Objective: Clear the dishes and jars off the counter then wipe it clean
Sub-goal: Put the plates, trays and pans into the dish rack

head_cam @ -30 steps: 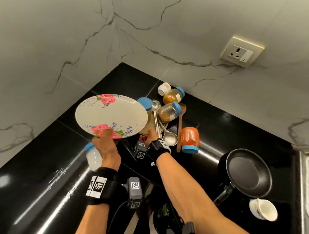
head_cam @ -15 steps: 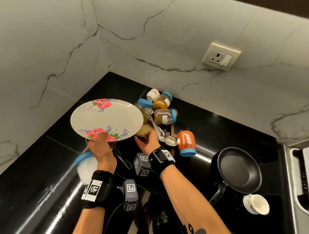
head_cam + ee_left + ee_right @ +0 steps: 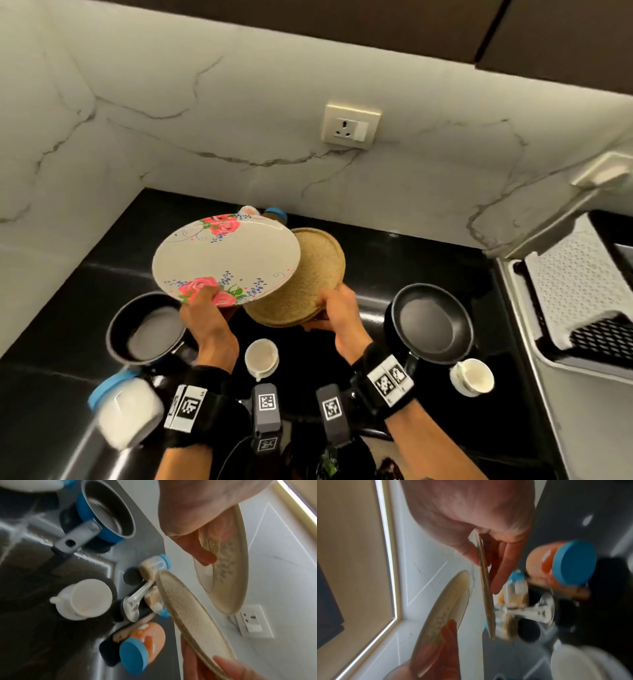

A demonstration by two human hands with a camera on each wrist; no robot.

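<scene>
My left hand (image 3: 205, 301) grips the near rim of a white plate with red roses (image 3: 233, 260), held tilted above the black counter (image 3: 376, 246). Beside it, my right hand (image 3: 334, 305) pinches the near edge of a tan speckled plate (image 3: 318, 270), which sits partly under the floral one. In the left wrist view the tan plate (image 3: 188, 615) hangs over an orange jar with a blue lid (image 3: 147, 639), spoons (image 3: 135, 601) and spice jars (image 3: 154, 565). In the right wrist view the thumb and fingers clamp the tan plate's rim (image 3: 485, 588).
A saucepan (image 3: 147, 329) stands at the left and a black frying pan (image 3: 431, 322) at the right. One white cup (image 3: 262, 356) sits between my wrists, another (image 3: 474, 377) by the frying pan. A white blue-lidded jar (image 3: 126, 411) lies near left. A steel drainer (image 3: 565, 308) borders the right.
My right hand has taken hold of the tan plate and lifted it off the counter from beside the jars and spoons. The floral plate has risen and moved right.
</scene>
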